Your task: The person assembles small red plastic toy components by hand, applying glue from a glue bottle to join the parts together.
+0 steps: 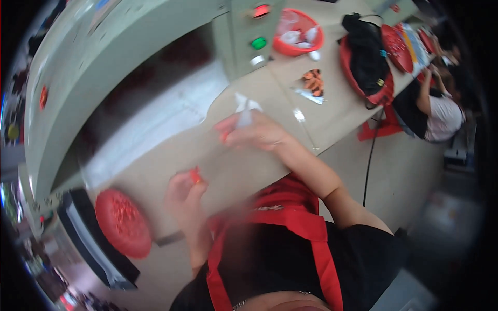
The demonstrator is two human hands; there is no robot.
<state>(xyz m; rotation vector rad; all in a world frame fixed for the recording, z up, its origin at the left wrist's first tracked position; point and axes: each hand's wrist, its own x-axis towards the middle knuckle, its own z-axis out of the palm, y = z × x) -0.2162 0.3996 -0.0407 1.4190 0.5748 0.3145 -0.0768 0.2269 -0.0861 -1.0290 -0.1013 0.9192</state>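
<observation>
Hands work over a beige worktable (332, 111), view blurred by motion; left hand (182, 193) is curled narrow, thumb and fingertips pinched on a small red-orange piece (195, 176), just above the table's near edge; right hand (257, 132) is closed around a clear plastic bag (244, 111), bag's crumpled top sticking up past the knuckles, something red showing at the fingertips but too blurred to tell what; the two hands are near each other, not touching. Person wears a red apron (290, 207) over a black top. Left of the left hand, at table's edge, sits a round red sieve-like basket (122, 223). Behind the hands, a pale green machine (129, 62) w/ a red button (262, 10) and a green button (258, 43) on its panel. Further back on the table: a red bowl (298, 32) w/ whitish bags inside, a small packet of orange pieces (313, 83), a black bag (365, 52) lying in a red tray. Another person sits at far right (441, 111).
</observation>
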